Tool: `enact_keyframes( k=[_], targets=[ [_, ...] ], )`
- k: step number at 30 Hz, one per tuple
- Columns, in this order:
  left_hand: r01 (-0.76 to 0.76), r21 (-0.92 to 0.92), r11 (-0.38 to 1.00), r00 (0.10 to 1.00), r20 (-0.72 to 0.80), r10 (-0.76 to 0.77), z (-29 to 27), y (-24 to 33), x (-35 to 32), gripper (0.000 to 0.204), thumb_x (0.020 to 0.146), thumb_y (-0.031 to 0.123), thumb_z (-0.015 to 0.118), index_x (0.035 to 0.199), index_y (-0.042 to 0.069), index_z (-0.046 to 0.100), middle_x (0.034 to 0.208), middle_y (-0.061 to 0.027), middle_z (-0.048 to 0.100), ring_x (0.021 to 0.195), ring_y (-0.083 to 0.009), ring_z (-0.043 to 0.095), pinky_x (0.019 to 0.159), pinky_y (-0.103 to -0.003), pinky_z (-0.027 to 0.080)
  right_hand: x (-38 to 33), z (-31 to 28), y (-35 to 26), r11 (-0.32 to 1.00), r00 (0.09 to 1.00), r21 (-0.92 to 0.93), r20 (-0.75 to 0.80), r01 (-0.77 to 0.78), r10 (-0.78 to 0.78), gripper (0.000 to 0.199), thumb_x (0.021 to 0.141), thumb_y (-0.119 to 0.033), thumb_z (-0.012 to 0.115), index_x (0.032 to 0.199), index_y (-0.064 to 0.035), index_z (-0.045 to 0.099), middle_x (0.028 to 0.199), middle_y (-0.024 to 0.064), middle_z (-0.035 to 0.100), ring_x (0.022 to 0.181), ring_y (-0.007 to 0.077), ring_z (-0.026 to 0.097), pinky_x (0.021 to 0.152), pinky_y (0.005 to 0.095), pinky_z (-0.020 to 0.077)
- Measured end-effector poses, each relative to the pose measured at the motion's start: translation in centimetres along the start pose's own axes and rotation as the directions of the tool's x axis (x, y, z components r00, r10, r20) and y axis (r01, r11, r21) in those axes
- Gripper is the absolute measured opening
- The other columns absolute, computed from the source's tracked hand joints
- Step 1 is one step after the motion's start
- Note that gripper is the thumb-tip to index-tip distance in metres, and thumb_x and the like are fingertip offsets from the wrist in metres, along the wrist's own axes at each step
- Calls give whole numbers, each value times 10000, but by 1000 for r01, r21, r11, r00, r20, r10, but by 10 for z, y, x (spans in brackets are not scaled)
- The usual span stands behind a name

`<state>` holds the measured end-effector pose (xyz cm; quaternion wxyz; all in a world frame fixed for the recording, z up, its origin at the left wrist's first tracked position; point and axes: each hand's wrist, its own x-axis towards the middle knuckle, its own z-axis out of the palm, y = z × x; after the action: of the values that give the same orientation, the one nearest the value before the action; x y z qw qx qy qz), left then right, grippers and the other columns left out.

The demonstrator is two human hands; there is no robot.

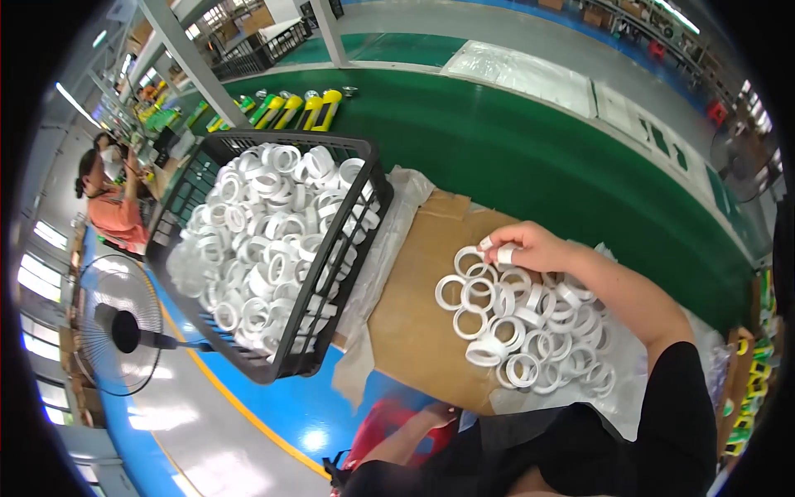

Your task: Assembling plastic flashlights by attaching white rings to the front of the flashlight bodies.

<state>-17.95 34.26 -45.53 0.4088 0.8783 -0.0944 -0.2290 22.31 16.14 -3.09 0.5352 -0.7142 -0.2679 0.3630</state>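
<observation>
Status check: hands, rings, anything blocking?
Right hand pinching a white ring over the loose ring pile on cardboard. Left hand low, off the pile; grip unclear. Black basket of rings alongside, nothing blocking.

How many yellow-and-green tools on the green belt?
5 visible: a row of yellow-and-green tools lying side by side on the green belt, just beyond the black basket of white rings. The pillar may hide more at the row's left end.

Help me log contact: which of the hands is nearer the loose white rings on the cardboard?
Right. The right hand rests on the loose white rings; the left hand sits low, off the cardboard.
</observation>
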Motion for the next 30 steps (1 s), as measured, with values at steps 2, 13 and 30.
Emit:
enact_keyframes(
  k=[2,13,30],
  targets=[
    [-55,196,979,956,292,-5,-105,52,5,275,893,274,573,1060,74,657,904,-151,670,829,-295,666,720,-417,524,-11,-2,29,971,973,-129,-88,203,-215,268,909,-56,590,1174,-16,603,1045,78,676,962,139,637,854,285,512],
    [-232,251,940,806,-491,330,-614,344,89,193,888,191,619,916,17,699,858,-45,669,810,-117,613,757,-277,482,-11,-26,-10,786,892,-524,-104,327,-441,177,861,-60,655,1021,-6,602,1020,100,587,886,235,609,753,319,497],
    [600,695,396,749,-313,-584,-777,140,362,995,685,831,543,1171,-32,635,1192,-222,627,1138,-336,592,939,-400,460,-114,-59,20,917,743,-398,-616,-7,-262,206,835,56,612,1026,-20,612,1014,123,613,902,255,613,773,317,501]
  ],
)
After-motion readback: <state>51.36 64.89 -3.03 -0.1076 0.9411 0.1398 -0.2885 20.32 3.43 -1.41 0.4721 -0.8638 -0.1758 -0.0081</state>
